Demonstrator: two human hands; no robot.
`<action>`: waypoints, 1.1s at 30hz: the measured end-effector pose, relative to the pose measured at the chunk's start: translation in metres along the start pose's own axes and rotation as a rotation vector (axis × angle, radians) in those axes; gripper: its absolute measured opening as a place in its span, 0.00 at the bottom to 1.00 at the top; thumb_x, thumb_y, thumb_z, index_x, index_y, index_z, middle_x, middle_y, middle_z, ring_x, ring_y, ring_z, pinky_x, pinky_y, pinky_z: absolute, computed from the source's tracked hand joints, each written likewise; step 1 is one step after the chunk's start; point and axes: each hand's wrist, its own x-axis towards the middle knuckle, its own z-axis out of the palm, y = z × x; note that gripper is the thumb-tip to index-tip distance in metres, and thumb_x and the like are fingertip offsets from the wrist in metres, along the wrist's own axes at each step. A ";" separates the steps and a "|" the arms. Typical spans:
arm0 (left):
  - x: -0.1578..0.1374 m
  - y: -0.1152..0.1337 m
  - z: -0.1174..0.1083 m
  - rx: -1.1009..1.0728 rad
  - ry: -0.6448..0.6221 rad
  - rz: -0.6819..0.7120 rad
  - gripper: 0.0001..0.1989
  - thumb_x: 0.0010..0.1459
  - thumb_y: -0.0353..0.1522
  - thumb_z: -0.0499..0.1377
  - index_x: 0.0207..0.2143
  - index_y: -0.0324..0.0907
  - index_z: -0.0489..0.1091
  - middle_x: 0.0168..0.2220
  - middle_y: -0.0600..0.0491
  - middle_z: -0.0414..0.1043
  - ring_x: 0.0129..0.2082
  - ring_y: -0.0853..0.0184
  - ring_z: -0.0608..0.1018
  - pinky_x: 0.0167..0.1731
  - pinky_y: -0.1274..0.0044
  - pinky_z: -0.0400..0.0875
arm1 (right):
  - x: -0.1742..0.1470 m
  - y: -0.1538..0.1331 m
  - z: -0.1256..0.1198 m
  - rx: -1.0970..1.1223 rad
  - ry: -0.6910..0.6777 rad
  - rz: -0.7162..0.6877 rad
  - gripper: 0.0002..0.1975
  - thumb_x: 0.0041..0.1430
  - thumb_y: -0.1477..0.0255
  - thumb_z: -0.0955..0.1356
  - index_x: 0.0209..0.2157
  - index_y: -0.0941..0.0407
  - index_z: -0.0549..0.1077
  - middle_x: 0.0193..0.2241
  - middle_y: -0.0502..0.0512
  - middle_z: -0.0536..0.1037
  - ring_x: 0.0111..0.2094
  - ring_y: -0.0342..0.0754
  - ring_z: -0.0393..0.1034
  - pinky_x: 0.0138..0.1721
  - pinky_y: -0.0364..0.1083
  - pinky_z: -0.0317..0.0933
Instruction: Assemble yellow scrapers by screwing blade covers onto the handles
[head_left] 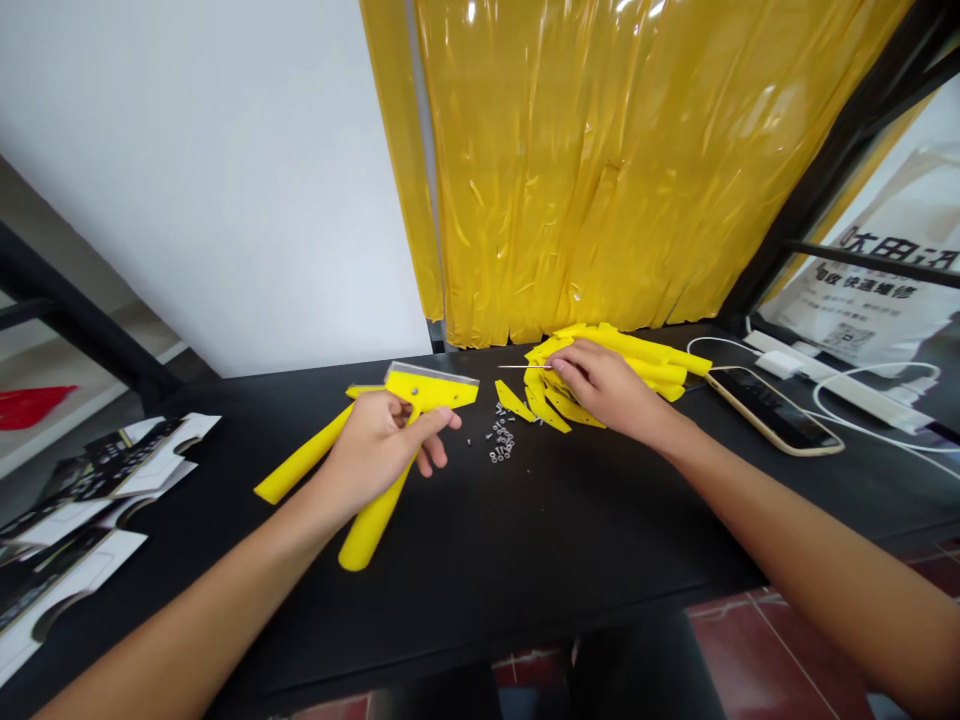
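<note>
Scraper (pixel 431 390) is in my left hand (pixel 382 435), fingers wrapped around the neck with the thumb across it, yellow handle angling down to about 7 o'clock and a pale strip along the far edge of the head. Calling the loose screws and nuts (pixel 501 445) on the black desk (pixel 540 570) the clock centre, the scraper head sits around 10. Right hand (pixel 604 385) is at 2, fingers pinched on a thin metal rod (pixel 523 366) pointing to 9, tip near the scraper head but not touching; can't see its other end, it's hidden in my grip. Heap of yellow parts (pixel 637 345) right behind that hand, also at 2. Another yellow handle (pixel 300 462) lies out at 9, with flat printed cardboard (pixel 105 540) farther that way. Phone (pixel 776 410) at 3, lying beside the white power strip (pixel 847 378)
</note>
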 end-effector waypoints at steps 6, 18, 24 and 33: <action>0.017 -0.017 0.010 -0.343 -0.033 -0.253 0.10 0.54 0.33 0.65 0.30 0.32 0.77 0.20 0.47 0.75 0.16 0.70 0.73 0.15 0.80 0.66 | -0.005 -0.006 0.009 0.094 -0.225 0.169 0.15 0.58 0.58 0.71 0.40 0.55 0.75 0.23 0.47 0.70 0.24 0.43 0.61 0.26 0.43 0.53; 0.016 -0.032 0.028 -0.432 -0.086 -0.268 0.12 0.54 0.35 0.65 0.27 0.32 0.75 0.20 0.48 0.73 0.15 0.70 0.73 0.15 0.80 0.66 | -0.005 0.006 0.013 -0.067 -0.417 -0.038 0.07 0.57 0.73 0.72 0.38 0.53 0.82 0.26 0.49 0.79 0.24 0.42 0.68 0.29 0.42 0.55; 0.017 -0.033 0.029 -0.431 -0.119 -0.253 0.11 0.56 0.35 0.64 0.27 0.34 0.75 0.20 0.48 0.73 0.15 0.70 0.73 0.16 0.80 0.66 | -0.006 0.001 0.013 -0.025 -0.452 -0.041 0.08 0.59 0.74 0.69 0.38 0.54 0.82 0.33 0.52 0.83 0.31 0.46 0.75 0.34 0.43 0.61; 0.017 -0.041 0.027 -0.439 -0.178 -0.197 0.12 0.59 0.36 0.62 0.29 0.34 0.75 0.18 0.51 0.71 0.15 0.70 0.72 0.17 0.79 0.63 | -0.007 0.000 0.016 -0.066 -0.449 -0.030 0.07 0.60 0.72 0.68 0.36 0.55 0.81 0.30 0.52 0.82 0.28 0.45 0.71 0.30 0.43 0.57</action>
